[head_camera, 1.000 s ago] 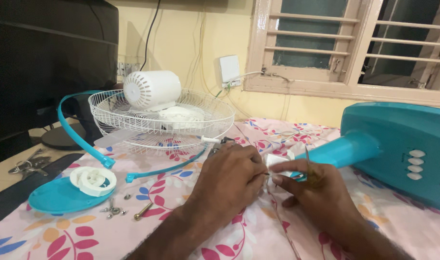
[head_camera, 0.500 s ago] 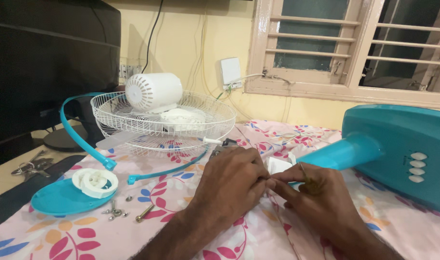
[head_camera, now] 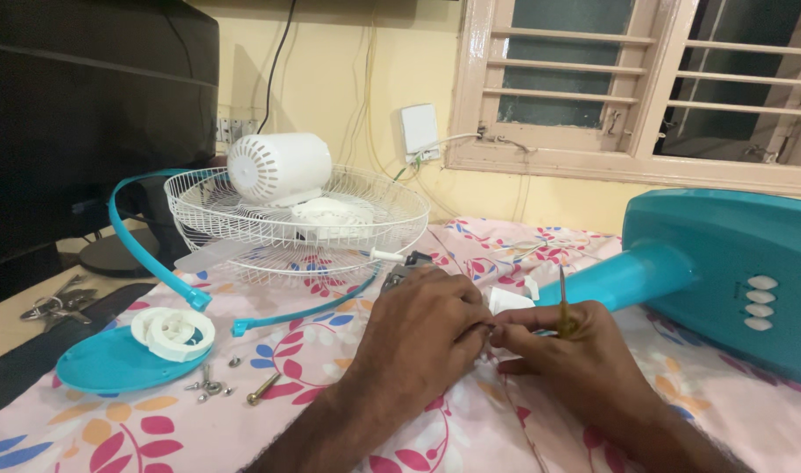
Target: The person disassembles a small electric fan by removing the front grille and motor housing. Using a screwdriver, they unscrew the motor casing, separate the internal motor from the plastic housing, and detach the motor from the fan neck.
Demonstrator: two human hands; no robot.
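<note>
Both hands meet over the flowered cloth (head_camera: 435, 420), just in front of the teal fan stand (head_camera: 724, 280). The left hand (head_camera: 422, 328) is curled nearly closed, fingertips pinching something small at the white plastic part (head_camera: 508, 300) — probably a thin wire, but the view is too poor to be sure. The right hand (head_camera: 575, 359) pinches at the same spot and also has a thin screwdriver (head_camera: 562, 302) held upright in its fingers. The tip could slip or prick a finger, because the grip is shared. The loose screws (head_camera: 209, 382) may roll off the cloth.
</note>
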